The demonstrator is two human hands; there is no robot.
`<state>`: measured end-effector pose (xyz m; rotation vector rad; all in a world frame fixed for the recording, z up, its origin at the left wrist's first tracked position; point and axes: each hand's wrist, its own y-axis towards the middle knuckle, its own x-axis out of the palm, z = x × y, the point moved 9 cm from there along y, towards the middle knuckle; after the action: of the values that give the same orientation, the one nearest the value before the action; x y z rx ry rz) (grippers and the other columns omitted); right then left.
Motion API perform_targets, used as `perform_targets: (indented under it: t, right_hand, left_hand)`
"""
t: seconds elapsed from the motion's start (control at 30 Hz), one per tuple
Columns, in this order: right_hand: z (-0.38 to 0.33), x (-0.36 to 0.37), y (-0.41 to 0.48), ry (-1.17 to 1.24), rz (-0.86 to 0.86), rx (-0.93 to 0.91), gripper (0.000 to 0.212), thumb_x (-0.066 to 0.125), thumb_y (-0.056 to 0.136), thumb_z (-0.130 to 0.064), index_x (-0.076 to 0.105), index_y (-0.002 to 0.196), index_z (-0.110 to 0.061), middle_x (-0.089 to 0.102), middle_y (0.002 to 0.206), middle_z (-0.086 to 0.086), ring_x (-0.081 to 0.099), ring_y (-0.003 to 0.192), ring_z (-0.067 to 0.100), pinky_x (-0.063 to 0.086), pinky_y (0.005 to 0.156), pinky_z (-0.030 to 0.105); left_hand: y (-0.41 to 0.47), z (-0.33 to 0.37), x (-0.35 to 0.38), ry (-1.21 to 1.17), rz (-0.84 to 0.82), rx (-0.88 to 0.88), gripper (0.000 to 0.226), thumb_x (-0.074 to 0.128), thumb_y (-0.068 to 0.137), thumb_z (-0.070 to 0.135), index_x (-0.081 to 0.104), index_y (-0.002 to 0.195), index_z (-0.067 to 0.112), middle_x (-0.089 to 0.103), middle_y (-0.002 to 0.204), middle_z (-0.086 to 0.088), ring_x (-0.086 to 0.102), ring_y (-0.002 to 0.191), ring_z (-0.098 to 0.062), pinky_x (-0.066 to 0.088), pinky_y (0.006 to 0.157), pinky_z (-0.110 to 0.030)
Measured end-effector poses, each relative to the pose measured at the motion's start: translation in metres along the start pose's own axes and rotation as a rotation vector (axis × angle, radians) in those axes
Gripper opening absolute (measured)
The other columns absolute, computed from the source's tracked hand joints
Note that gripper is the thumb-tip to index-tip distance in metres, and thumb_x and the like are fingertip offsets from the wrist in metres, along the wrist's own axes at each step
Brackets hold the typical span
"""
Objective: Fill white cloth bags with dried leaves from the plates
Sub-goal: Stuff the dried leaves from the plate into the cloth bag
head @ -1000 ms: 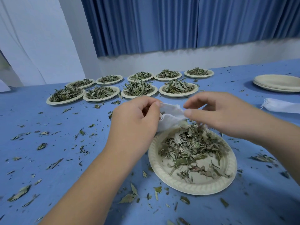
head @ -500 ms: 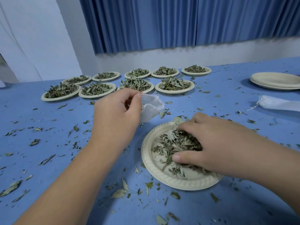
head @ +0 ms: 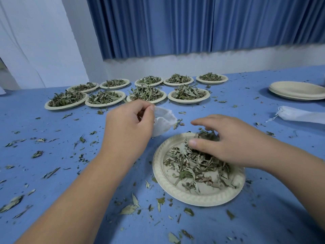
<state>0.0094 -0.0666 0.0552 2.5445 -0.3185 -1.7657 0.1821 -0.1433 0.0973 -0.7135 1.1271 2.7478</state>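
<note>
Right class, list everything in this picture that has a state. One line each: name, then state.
left hand, pinches the cloth bag's rim
cloth bag, mouth held open
right hand, grips a clump of leaves
near plate, partly covered with leaves
far plates, nine, all heaped with leaves
plate stack, empty
second bag, lying flat, mouth gathered
table, strewn with leaf scraps

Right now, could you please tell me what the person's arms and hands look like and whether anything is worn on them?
The left hand and right hand are bare: no gloves, rings, watch or bracelets show. The left forearm and right forearm are uncovered to the frame's edge, with no sleeve in view. The visible thumbnails are short and unpainted.
</note>
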Motion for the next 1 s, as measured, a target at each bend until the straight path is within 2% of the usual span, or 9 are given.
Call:
perform_targets:
  t: [0.1,0.23,0.4,0.47,0.57,0.67,0.77,0.9,1.0]
  right_hand:
    - [-0.006,0.004,-0.001,-0.003,-0.006,-0.047,0.064,0.044,0.073,-0.074,0.051,0.129,-0.044,0.053,0.127,-0.023,0.047,0.114,-0.002,0.039,0.091,0.022]
    - [-0.009,0.000,-0.006,0.207,-0.015,-0.067,0.039,0.057,0.072,-0.064,0.065,0.105,-0.045,0.064,0.093,-0.031,0.057,0.086,-0.015,0.044,0.070,0.005]
    - [0.008,-0.025,0.003,0.518,0.132,-0.023,0.011,0.065,0.081,-0.034,0.073,0.088,-0.036,0.072,0.086,-0.010,0.068,0.080,0.012,0.055,0.075,0.029]
    - [0.018,-0.029,0.017,0.455,0.156,0.038,0.013,0.064,0.088,-0.025,0.072,0.089,-0.034,0.072,0.089,-0.010,0.067,0.082,0.018,0.054,0.075,0.031]
    - [0.018,-0.015,0.039,0.237,-0.005,0.064,0.010,0.061,0.091,-0.031,0.070,0.092,-0.035,0.069,0.093,-0.018,0.063,0.076,-0.003,0.048,0.065,0.008]
    - [0.011,0.003,0.054,0.081,-0.176,0.060,0.018,0.058,0.090,-0.042,0.073,0.092,-0.031,0.072,0.087,-0.005,0.064,0.064,0.007,0.051,0.066,0.025]
    - [0.008,0.015,0.062,-0.012,-0.265,0.049,0.019,0.059,0.090,-0.042,0.072,0.091,-0.030,0.068,0.070,-0.015,0.053,0.047,-0.004,0.043,0.052,0.017]
    - [0.011,0.018,0.066,-0.005,-0.245,0.035,0.014,0.061,0.091,-0.034,0.073,0.094,-0.026,0.067,0.081,-0.019,0.057,0.067,-0.006,0.040,0.056,0.016]
    - [0.013,0.017,0.066,0.035,-0.212,0.032,0.010,0.064,0.090,-0.030,0.072,0.090,-0.024,0.068,0.081,-0.015,0.056,0.062,-0.005,0.041,0.053,0.013]
  left_hand:
    - [0.000,-0.001,-0.001,-0.007,0.003,-0.007,0.029,0.058,0.093,0.020,0.061,0.071,0.039,0.063,0.064,0.015,0.057,0.068,0.001,0.039,0.057,-0.006]
    - [-0.001,-0.002,0.000,-0.020,-0.007,-0.015,0.027,0.058,0.093,0.019,0.063,0.072,0.035,0.064,0.065,0.012,0.057,0.067,-0.003,0.041,0.056,-0.009]
    - [0.000,-0.004,0.001,-0.035,-0.019,-0.027,0.028,0.058,0.093,0.020,0.063,0.071,0.036,0.064,0.075,0.019,0.058,0.070,-0.004,0.041,0.058,-0.012]
    - [0.001,-0.004,0.001,-0.029,-0.020,-0.027,0.029,0.058,0.093,0.020,0.061,0.070,0.037,0.064,0.071,0.017,0.057,0.068,-0.003,0.041,0.057,-0.010]
    - [0.002,-0.005,0.001,-0.025,-0.017,-0.032,0.028,0.058,0.093,0.020,0.062,0.071,0.037,0.064,0.066,0.017,0.058,0.070,-0.002,0.041,0.059,-0.012]
    - [0.002,-0.008,0.001,-0.034,-0.016,-0.040,0.021,0.058,0.094,0.020,0.069,0.079,0.028,0.065,0.065,0.015,0.058,0.071,-0.003,0.042,0.060,-0.013]
    - [0.002,-0.009,0.002,-0.028,-0.023,-0.038,0.019,0.057,0.094,0.020,0.072,0.082,0.024,0.064,0.065,0.015,0.058,0.071,-0.004,0.040,0.056,-0.010]
    - [0.003,-0.009,0.002,-0.014,-0.031,-0.028,0.018,0.057,0.095,0.021,0.072,0.085,0.022,0.064,0.066,0.013,0.057,0.071,-0.005,0.040,0.056,-0.011]
    - [0.004,-0.008,0.003,-0.003,-0.034,-0.014,0.019,0.056,0.095,0.020,0.073,0.085,0.020,0.065,0.067,0.013,0.056,0.072,-0.005,0.039,0.056,-0.011]
